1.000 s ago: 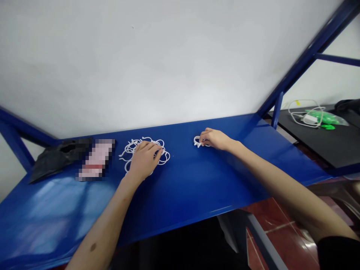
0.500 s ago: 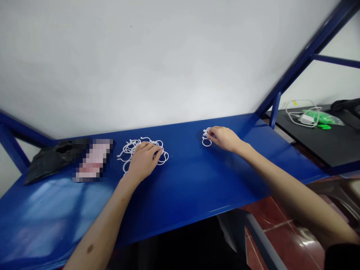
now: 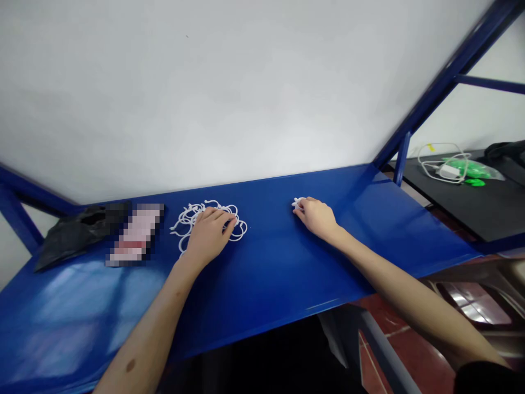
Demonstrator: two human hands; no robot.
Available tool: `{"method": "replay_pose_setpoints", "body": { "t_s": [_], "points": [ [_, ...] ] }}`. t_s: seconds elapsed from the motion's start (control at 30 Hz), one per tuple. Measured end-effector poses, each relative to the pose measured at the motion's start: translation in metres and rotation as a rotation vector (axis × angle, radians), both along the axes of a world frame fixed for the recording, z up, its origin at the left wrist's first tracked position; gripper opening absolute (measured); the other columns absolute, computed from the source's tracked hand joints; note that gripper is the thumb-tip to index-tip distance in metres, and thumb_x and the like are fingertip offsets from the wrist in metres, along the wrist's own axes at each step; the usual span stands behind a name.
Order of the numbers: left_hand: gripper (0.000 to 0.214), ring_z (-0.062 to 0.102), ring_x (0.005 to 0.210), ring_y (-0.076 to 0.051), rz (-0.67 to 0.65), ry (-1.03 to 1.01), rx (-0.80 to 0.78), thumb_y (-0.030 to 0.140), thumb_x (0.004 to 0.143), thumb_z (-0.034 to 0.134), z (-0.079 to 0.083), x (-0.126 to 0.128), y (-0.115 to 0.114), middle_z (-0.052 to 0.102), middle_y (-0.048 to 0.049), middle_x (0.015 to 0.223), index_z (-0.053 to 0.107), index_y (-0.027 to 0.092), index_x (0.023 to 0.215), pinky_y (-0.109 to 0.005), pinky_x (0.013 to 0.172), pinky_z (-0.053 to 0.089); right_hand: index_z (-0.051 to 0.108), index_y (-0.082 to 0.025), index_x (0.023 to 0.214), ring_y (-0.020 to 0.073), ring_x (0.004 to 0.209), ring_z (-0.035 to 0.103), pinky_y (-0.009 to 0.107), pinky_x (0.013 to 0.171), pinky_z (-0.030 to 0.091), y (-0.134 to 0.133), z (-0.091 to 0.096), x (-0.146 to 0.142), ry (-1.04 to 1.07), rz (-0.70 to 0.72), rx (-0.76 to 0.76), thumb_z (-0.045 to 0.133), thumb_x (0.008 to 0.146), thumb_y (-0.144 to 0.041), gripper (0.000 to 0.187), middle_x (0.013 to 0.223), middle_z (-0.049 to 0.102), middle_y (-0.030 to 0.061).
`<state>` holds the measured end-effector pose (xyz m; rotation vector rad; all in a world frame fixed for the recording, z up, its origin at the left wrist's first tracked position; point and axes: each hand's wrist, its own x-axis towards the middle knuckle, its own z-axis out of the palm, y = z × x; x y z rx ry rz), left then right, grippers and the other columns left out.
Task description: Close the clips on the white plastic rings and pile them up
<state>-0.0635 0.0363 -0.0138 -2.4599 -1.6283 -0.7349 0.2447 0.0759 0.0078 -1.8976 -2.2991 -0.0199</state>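
A tangled pile of white plastic curtain rings (image 3: 184,219) lies on the blue table (image 3: 262,273). My left hand (image 3: 210,232) rests on this pile, palm down, its thumb apart from the loosely bent fingers; some rings are covered by it. Farther right, my right hand (image 3: 315,214) has its fingers curled round a small cluster of the same white curtain rings (image 3: 298,203) close to the tabletop. Only the left ends of these show past the fingertips, so their number is hidden.
A pixelated pinkish flat object (image 3: 137,232) and a black bag (image 3: 77,232) lie at the left. Blue frame bars (image 3: 404,156) rise at the table's sides before a white wall. A black table (image 3: 463,213) at right bears a white charger with cable (image 3: 449,172) and a green-filled plastic bag (image 3: 471,167).
My right hand has moved slightly toward me and lower, closing over the small ring cluster; the ring that lay visible below its fingers no longer shows separately. My left hand stays put.
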Motion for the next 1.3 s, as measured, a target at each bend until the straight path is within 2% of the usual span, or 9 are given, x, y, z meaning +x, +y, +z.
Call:
{"method": "replay_pose_setpoints", "body": {
  "t_s": [0.13, 0.3, 0.47, 0.67, 0.8, 0.97, 1.07, 1.2, 1.3],
  "points": [
    [0.026, 0.059, 0.105, -0.028, 0.015, 0.005, 0.036, 0.035, 0.099, 0.049, 0.004, 0.001, -0.001, 0.074, -0.0075, 0.101, 0.072, 0.023, 0.1, -0.047, 0.097, 0.045, 0.067, -0.019, 0.097, 0.0206, 0.078, 0.069, 0.028, 0.059, 0.044, -0.005, -0.005, -0.001, 0.015, 0.084, -0.004, 0.057, 0.098, -0.031, 0.015, 0.105, 0.07, 0.0101],
    [0.024, 0.062, 0.107, -0.027, -0.027, -0.104, 0.106, 0.034, 0.098, 0.053, 0.011, 0.016, -0.01, 0.073, -0.0081, 0.105, 0.067, 0.022, 0.114, -0.045, 0.1, 0.046, 0.065, -0.018, 0.097, 0.0179, 0.084, 0.067, 0.027, 0.071, 0.047, -0.016, -0.003, -0.016, 0.143, 0.354, -0.044, 0.054, 0.101, -0.028, 0.016, 0.106, 0.068, 0.0074],
    [0.039, 0.067, 0.098, -0.019, -0.106, -0.315, -0.066, 0.038, 0.1, 0.051, 0.008, 0.045, -0.027, 0.063, -0.01, 0.125, 0.051, 0.023, 0.136, -0.037, 0.092, 0.054, 0.064, -0.018, 0.096, 0.0166, 0.082, 0.064, 0.027, 0.07, 0.047, -0.039, 0.006, -0.049, 0.335, 0.499, -0.009, 0.052, 0.102, -0.029, 0.017, 0.1, 0.067, 0.0064],
    [0.025, 0.066, 0.096, -0.017, -0.184, -0.592, -0.147, 0.031, 0.1, 0.051, 0.012, 0.052, -0.031, 0.066, -0.0061, 0.114, 0.064, 0.026, 0.121, -0.031, 0.083, 0.056, 0.062, -0.02, 0.089, 0.0143, 0.076, 0.061, 0.026, 0.068, 0.045, -0.057, 0.012, -0.075, 0.573, 0.512, -0.037, 0.056, 0.1, -0.029, 0.015, 0.092, 0.066, 0.0031],
    [0.023, 0.066, 0.088, -0.016, -0.194, -0.694, -0.249, 0.031, 0.097, 0.057, 0.015, 0.047, -0.028, 0.069, -0.0044, 0.107, 0.071, 0.027, 0.115, -0.028, 0.075, 0.054, 0.063, -0.019, 0.091, 0.0148, 0.076, 0.062, 0.026, 0.066, 0.043, -0.06, 0.008, -0.077, 0.486, 0.5, -0.04, 0.057, 0.099, -0.031, 0.015, 0.095, 0.068, 0.004],
    [0.021, 0.066, 0.092, -0.017, -0.168, -0.754, -0.344, 0.032, 0.095, 0.059, 0.011, 0.043, -0.022, 0.072, -0.0039, 0.1, 0.076, 0.025, 0.104, -0.03, 0.084, 0.051, 0.064, -0.016, 0.099, 0.0177, 0.081, 0.067, 0.027, 0.065, 0.044, -0.064, 0.004, -0.078, 0.309, 0.508, -0.015, 0.051, 0.102, -0.04, 0.027, 0.101, 0.07, 0.0084],
    [0.02, 0.067, 0.092, -0.018, -0.16, -0.836, -0.419, 0.035, 0.091, 0.063, 0.01, 0.037, -0.018, 0.074, -0.0038, 0.099, 0.078, 0.025, 0.099, -0.032, 0.087, 0.051, 0.063, -0.015, 0.108, 0.0192, 0.085, 0.069, 0.028, 0.066, 0.047, -0.065, 0.007, -0.075, 0.259, 0.588, -0.01, 0.05, 0.103, -0.04, 0.029, 0.103, 0.071, 0.0093],
    [0.026, 0.067, 0.084, -0.018, -0.131, -1.002, -0.593, 0.043, 0.084, 0.072, 0.009, 0.026, -0.013, 0.075, -0.0043, 0.094, 0.079, 0.022, 0.098, -0.031, 0.08, 0.052, 0.057, -0.017, 0.124, 0.0189, 0.095, 0.069, 0.029, 0.072, 0.051, -0.063, 0.013, -0.067, 0.235, 0.767, 0.045, 0.054, 0.101, -0.032, 0.028, 0.12, 0.068, 0.0094],
    [0.031, 0.067, 0.081, -0.017, -0.142, -1.119, -0.73, 0.046, 0.079, 0.078, 0.006, 0.021, -0.012, 0.076, -0.0051, 0.094, 0.079, 0.021, 0.097, -0.029, 0.078, 0.052, 0.056, -0.016, 0.125, 0.0173, 0.094, 0.069, 0.03, 0.075, 0.051, -0.06, 0.011, -0.063, 0.178, 0.859, 0.111, 0.053, 0.102, -0.029, 0.027, 0.122, 0.067, 0.0094]
  ]
}}
